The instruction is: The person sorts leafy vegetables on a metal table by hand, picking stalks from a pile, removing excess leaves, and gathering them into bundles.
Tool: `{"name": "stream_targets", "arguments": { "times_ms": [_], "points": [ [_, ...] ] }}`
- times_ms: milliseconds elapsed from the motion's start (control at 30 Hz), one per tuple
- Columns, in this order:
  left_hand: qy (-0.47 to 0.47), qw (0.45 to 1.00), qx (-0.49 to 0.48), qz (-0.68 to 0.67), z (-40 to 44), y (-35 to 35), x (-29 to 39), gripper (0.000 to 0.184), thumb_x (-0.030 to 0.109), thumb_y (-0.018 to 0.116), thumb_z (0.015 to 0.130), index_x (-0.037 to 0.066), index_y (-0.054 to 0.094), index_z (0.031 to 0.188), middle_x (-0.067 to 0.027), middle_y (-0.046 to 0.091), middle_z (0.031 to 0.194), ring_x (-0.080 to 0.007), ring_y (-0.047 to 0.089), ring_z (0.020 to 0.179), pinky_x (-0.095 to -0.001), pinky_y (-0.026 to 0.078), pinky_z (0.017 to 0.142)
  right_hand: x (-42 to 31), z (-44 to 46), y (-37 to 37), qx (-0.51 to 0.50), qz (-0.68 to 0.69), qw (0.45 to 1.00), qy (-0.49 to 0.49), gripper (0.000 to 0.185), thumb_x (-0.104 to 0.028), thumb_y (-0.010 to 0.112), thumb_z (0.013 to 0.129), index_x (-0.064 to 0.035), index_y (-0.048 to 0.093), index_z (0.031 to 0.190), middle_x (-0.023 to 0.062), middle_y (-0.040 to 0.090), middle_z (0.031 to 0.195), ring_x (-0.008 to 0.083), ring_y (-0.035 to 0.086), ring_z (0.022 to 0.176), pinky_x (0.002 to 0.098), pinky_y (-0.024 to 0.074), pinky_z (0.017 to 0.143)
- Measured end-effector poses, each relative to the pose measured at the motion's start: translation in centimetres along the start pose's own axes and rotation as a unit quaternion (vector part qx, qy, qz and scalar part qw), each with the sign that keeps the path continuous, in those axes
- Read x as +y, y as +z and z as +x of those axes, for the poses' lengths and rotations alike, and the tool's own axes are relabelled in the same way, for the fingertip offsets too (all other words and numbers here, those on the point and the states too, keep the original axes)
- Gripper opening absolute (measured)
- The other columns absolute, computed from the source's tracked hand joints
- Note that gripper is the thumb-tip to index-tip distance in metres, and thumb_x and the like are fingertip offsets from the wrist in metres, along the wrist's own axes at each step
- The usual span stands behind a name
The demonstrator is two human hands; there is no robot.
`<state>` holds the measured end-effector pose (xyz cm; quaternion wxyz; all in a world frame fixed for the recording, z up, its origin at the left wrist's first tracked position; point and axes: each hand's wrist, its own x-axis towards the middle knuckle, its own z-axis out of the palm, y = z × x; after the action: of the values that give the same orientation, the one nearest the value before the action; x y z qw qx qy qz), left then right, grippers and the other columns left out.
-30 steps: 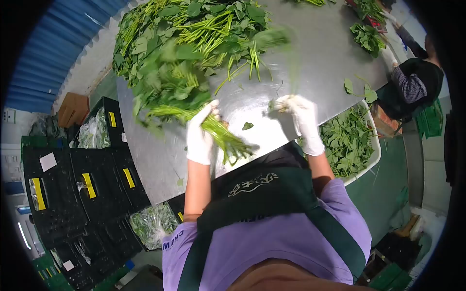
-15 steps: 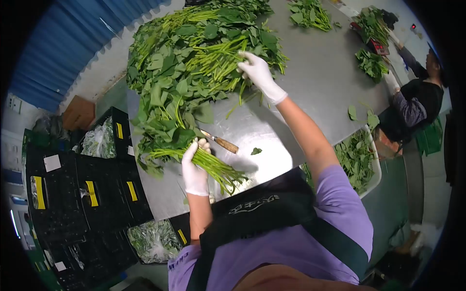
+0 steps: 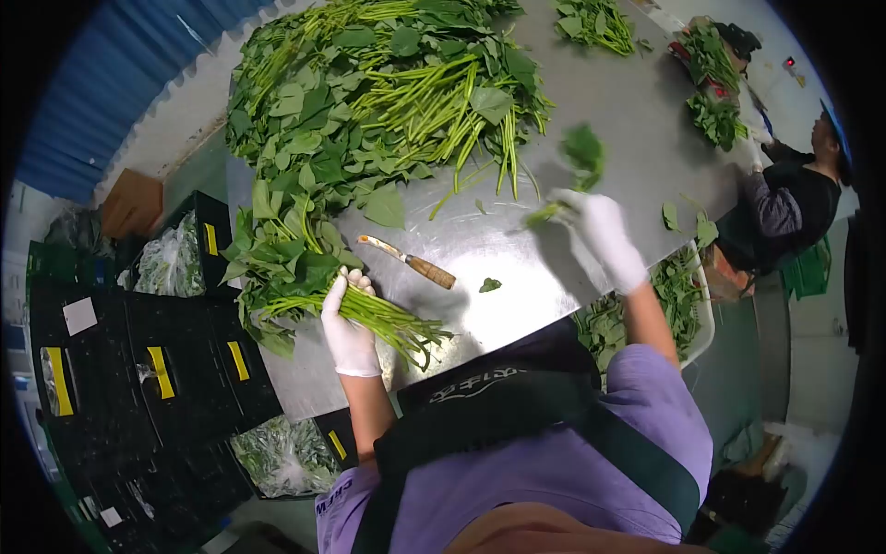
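My left hand, in a white glove, is closed around a bunch of leafy green stems at the table's near left. The bunch's leaves point up and left, its cut ends to the right. My gloved right hand, blurred by motion, grips a leafy sprig above the table's right part. A hooked knife with a wooden handle lies beside the bunch, touched by neither hand. The large heap of leafy greens covers the far left of the metal table.
A white bin of loose greens stands below the table's right edge. Black crates are stacked at the left. Another bunch lies at the far side. A co-worker handles greens by a red-lit scale at the right.
My right hand has moved from the heap toward me and to the right, carrying off a sprig. My left hand still holds the bunch in nearly the same place.
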<state>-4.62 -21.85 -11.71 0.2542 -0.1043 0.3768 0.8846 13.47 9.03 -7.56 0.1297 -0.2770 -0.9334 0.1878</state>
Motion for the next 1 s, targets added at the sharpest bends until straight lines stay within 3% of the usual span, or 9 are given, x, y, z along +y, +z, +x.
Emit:
{"name": "stream_targets", "arguments": {
  "times_ms": [100, 167, 333, 433, 533, 633, 700, 867, 1000],
  "points": [
    [-0.016, 1.0, -0.013, -0.006, 0.5, -0.1, -0.4, 0.019, 0.011, 0.055, 0.085, 0.001, 0.054, 0.101, -0.01, 0.059, 0.09, -0.0186, 0.057, 0.078, -0.0291, 0.048, 0.071, 7.0, -5.3, -4.5, -0.133, -0.222, 0.95, 0.174, 0.036, -0.027, 0.068, 0.071, -0.0119, 0.064, 0.103, 0.0125, 0.065, 0.084, 0.0274, 0.063, 0.075, 0.0351, 0.0487, 0.067],
    [-0.024, 0.999, -0.02, -0.008, 1.1, 0.0, -1.0, 0.019, 0.011, 0.056, 0.084, 0.001, 0.054, 0.101, -0.0094, 0.06, 0.089, -0.0183, 0.057, 0.077, -0.0289, 0.048, 0.07, 8.1, -7.1, -6.0, -0.072, -0.286, 0.931, 0.213, 0.045, -0.031, 0.069, 0.069, -0.0106, 0.061, 0.108, 0.0146, 0.064, 0.079, 0.0275, 0.063, 0.072, 0.0361, 0.0487, 0.065],
    [-0.048, 0.998, -0.036, 0.014, 0.4, 1.8, -1.8, 0.021, 0.013, 0.055, 0.085, 0.001, 0.056, 0.102, -0.0089, 0.061, 0.088, -0.0175, 0.058, 0.076, -0.0284, 0.048, 0.07, 2.9, -1.0, -2.4, 0.097, -0.173, 0.98, 0.01, 0.062, -0.024, 0.07, 0.072, -0.0146, 0.044, 0.127, 0.0101, 0.062, 0.096, 0.024, 0.062, 0.082, 0.0314, 0.05, 0.07],
    [-0.056, 0.998, -0.037, 0.017, -0.2, 1.3, -1.2, 0.022, 0.014, 0.055, 0.085, 0.001, 0.056, 0.102, -0.0092, 0.061, 0.088, -0.0174, 0.057, 0.076, -0.0287, 0.047, 0.071, 0.7, 8.1, 2.0, 0.134, -0.152, 0.974, -0.104, 0.077, -0.01, 0.068, 0.067, -0.0101, 0.031, 0.134, 0.0137, 0.04, 0.13, 0.0287, 0.04, 0.121, 0.0402, 0.0372, 0.094],
    [-0.019, 1.0, -0.019, 0.015, -1.3, 0.2, -0.2, 0.023, 0.014, 0.055, 0.085, 0.0, 0.055, 0.104, -0.01, 0.059, 0.089, -0.0181, 0.056, 0.079, -0.0284, 0.046, 0.072, 0.7, 16.9, 6.9, 0.091, -0.28, 0.933, -0.208, 0.084, 0.001, 0.059, 0.068, -0.0131, 0.019, 0.141, 0.014, 0.022, 0.144, 0.0272, 0.024, 0.133, 0.0451, 0.0275, 0.102],
    [0.011, 1.0, 0.01, -0.013, -2.2, -1.5, 1.1, 0.022, 0.014, 0.056, 0.085, 0.0, 0.054, 0.102, -0.0094, 0.058, 0.087, -0.0177, 0.054, 0.078, -0.0279, 0.045, 0.072, -1.7, 24.3, 9.0, 0.163, -0.344, 0.878, -0.291, 0.113, -0.008, 0.078, 0.051, -0.0143, 0.012, 0.142, 0.0126, 0.023, 0.144, 0.0268, 0.023, 0.134, 0.0456, 0.0228, 0.106],
    [0.032, 0.998, 0.044, -0.019, -2.5, -3.0, 1.4, 0.019, 0.013, 0.055, 0.085, 0.002, 0.054, 0.1, -0.0082, 0.057, 0.086, -0.017, 0.054, 0.076, -0.0266, 0.045, 0.069, -4.8, 26.2, 7.2, 0.026, -0.335, 0.877, -0.343, 0.1, -0.006, 0.069, 0.063, -0.0132, 0.009, 0.143, 0.0112, 0.023, 0.145, 0.0256, 0.023, 0.134, 0.0462, 0.0223, 0.106],
    [0.035, 0.998, 0.045, -0.026, -2.1, -4.0, 1.3, 0.016, 0.012, 0.054, 0.085, 0.002, 0.054, 0.099, -0.0072, 0.057, 0.086, -0.0171, 0.053, 0.076, -0.0269, 0.045, 0.069, -4.0, 27.9, 9.1, 0.049, -0.331, 0.87, -0.362, 0.088, -0.011, 0.066, 0.065, -0.0089, 0.021, 0.14, 0.0072, 0.053, 0.103, 0.0211, 0.051, 0.098, 0.0352, 0.037, 0.084],
    [0.019, 0.999, 0.04, -0.021, -2.0, -2.7, 0.9, 0.019, 0.012, 0.055, 0.084, 0.001, 0.054, 0.1, -0.0081, 0.057, 0.087, -0.0174, 0.053, 0.076, -0.0273, 0.045, 0.069, -1.6, 27.1, 7.7, 0.102, -0.258, 0.872, -0.404, 0.024, -0.004, 0.057, 0.066, -0.0102, 0.057, 0.09, 0.0027, 0.055, 0.083, 0.0202, 0.054, 0.085, 0.0335, 0.0371, 0.073]
  ]
}}
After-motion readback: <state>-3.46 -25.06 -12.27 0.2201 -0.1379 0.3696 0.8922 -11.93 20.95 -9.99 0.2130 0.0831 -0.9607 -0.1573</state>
